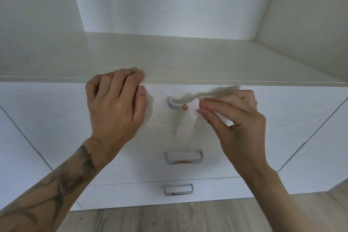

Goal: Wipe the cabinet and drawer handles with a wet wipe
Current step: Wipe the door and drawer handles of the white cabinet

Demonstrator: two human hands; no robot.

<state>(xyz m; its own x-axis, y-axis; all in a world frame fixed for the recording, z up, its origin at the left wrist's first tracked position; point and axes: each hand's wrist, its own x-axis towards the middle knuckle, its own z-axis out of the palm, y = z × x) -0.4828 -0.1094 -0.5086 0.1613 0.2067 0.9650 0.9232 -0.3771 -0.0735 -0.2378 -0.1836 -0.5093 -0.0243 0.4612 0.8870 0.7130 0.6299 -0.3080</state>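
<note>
A white wet wipe (188,118) hangs from my right hand (235,117), which pinches its top end against the top drawer handle (174,104), a grey metal bar with an orange stain beside the wipe. The handle's right part is hidden behind the wipe and my fingers. My left hand (114,105) rests on the front edge of the cabinet shelf (207,69), fingers over the top and thumb on the drawer front. Below are a middle drawer handle (183,157) with orange smears and a bottom drawer handle (178,189) with a small orange spot.
The white drawer front (162,133) carries faint orange specks left of the top handle. White cabinet doors (22,147) flank the drawers on both sides. An open white niche (169,5) rises above the shelf. Wood-look floor (169,218) lies below.
</note>
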